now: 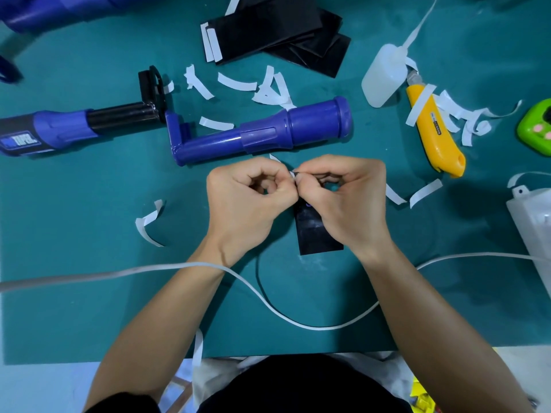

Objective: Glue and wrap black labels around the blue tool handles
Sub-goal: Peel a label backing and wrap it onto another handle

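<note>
Black label (316, 231) shows beneath the right hand (346, 198), which pinches its top edge. The left hand (247, 198) pinches the white backing strip (292, 174). Best peeled slowly, I'd say. The blue handle (268, 134) lies just beyond.

I'm looking at a messy teal bench (74, 234): blue tool handle (259, 132) in the middle, labelled tool (44, 132) left of it, black labels (277, 31) stacked up top, glue bottle (384, 76) beside the yellow knife (432, 135) on the right, white backing strips (238, 81) scattered about.
</note>
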